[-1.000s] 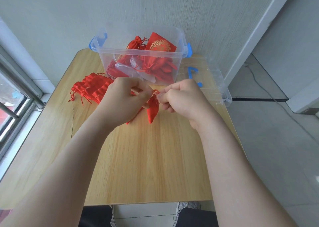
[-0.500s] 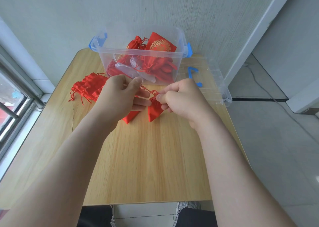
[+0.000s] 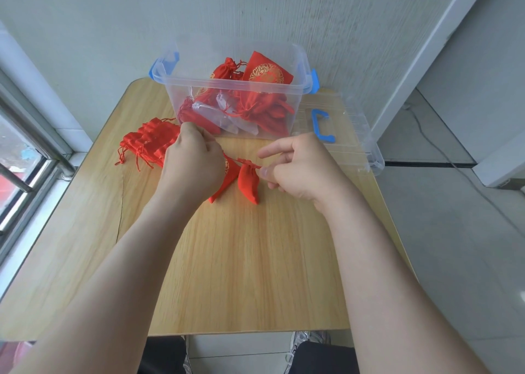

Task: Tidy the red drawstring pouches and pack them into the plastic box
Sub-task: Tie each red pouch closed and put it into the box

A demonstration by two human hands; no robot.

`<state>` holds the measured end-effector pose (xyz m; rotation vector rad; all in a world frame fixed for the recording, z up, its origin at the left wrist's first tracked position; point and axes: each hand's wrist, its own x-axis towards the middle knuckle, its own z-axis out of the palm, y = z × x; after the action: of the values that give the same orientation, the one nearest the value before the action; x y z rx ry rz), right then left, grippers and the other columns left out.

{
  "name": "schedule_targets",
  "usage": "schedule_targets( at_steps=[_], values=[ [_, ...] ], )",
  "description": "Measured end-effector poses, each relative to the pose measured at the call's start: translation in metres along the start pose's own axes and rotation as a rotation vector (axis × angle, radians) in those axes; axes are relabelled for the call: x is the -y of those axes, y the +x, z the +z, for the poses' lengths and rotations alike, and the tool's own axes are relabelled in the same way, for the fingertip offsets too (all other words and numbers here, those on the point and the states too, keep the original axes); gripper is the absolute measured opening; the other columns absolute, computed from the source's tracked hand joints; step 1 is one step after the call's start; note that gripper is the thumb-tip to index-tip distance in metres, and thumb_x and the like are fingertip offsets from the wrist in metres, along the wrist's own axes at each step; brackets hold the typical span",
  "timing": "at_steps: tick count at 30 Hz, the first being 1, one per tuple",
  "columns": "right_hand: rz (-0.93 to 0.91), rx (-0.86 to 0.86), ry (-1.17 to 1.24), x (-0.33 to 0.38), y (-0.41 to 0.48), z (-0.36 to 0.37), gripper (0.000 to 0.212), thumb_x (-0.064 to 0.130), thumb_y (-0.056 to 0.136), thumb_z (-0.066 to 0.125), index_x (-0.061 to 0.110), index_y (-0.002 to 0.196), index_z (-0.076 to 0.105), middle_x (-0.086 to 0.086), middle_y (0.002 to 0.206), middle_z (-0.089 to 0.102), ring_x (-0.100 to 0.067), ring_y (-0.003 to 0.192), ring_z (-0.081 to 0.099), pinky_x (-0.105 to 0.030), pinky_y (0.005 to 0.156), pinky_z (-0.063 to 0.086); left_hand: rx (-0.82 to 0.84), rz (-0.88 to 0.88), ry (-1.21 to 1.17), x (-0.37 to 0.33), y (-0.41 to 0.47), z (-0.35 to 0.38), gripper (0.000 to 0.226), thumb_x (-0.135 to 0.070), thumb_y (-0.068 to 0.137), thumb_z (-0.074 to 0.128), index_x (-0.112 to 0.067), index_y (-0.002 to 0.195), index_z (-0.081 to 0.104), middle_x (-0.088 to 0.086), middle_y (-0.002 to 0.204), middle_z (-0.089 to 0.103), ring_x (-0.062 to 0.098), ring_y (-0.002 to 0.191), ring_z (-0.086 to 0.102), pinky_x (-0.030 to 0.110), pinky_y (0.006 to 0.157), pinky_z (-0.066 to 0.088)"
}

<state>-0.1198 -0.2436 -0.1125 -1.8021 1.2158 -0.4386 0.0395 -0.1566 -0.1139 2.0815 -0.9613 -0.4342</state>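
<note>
The pale wood-grain worktop (image 3: 255, 274) carries a clear plastic box (image 3: 176, 100) with 2 blue latches, a clear plastic lid (image 3: 358, 146) just beside it, and a heap of red drawstring pouches (image 3: 147, 143).

Satin-sheened cloth pouches (image 3: 248, 181) — clear glossy plastic box (image 3: 233, 86) — matt wood-grain table (image 3: 241, 260).

Left hand (image 3: 193, 166) and right hand (image 3: 298, 169) pinch drawstring (image 3: 246, 162) of red pouch (image 3: 248, 184)

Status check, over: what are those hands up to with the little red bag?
Left hand and right hand both pinching the drawstring. Pouch on the table, not yet boxed. Plastic box open, nothing blocking it.
</note>
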Motion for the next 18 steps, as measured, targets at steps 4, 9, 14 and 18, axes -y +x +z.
schedule_targets(
  at_steps=[4, 9, 14, 18],
  values=[
    [0.028, -0.02, -0.061, -0.004, 0.003, 0.002, 0.032, 0.016, 0.084, 0.082, 0.035, 0.11, 0.076, -0.003, 0.09, 0.077, -0.014, 0.091, 0.074, -0.026, 0.073, 0.053, 0.01, 0.025, 0.086, 0.0, -0.003, -0.001, 0.024, -0.01, 0.099, 0.037, -0.014, 0.117, 0.051, 0.0, 0.099, 0.057, 0.03, 0.096, 0.056, 0.041, 0.071, 0.043],
    [0.048, -0.067, -0.205, 0.001, 0.0, 0.009, 0.054, 0.027, 0.065, 0.061, 0.037, 0.118, 0.071, -0.007, 0.099, 0.075, -0.017, 0.093, 0.073, -0.037, 0.084, 0.062, -0.021, 0.115, 0.179, -0.002, -0.007, 0.004, 0.024, -0.003, 0.099, 0.038, -0.011, 0.117, 0.051, 0.004, 0.102, 0.057, 0.031, 0.097, 0.051, 0.038, 0.078, 0.035],
    [0.004, -0.106, -0.289, 0.006, -0.005, 0.011, 0.062, 0.019, 0.073, 0.06, 0.034, 0.132, 0.067, -0.005, 0.118, 0.067, -0.027, 0.1, 0.071, -0.042, 0.089, 0.059, -0.045, 0.173, 0.131, -0.004, -0.009, 0.008, 0.022, -0.002, 0.099, 0.04, -0.011, 0.115, 0.053, 0.001, 0.104, 0.058, 0.029, 0.096, 0.051, 0.038, 0.078, 0.037],
    [-0.038, -0.11, -0.193, 0.003, -0.001, 0.011, 0.034, 0.017, 0.09, 0.071, 0.032, 0.12, 0.075, 0.001, 0.117, 0.066, -0.018, 0.098, 0.068, -0.025, 0.074, 0.053, 0.007, 0.144, -0.002, -0.009, -0.007, 0.008, 0.022, -0.01, 0.1, 0.04, -0.015, 0.113, 0.057, 0.001, 0.103, 0.064, 0.025, 0.097, 0.063, 0.04, 0.078, 0.05]
  ],
)
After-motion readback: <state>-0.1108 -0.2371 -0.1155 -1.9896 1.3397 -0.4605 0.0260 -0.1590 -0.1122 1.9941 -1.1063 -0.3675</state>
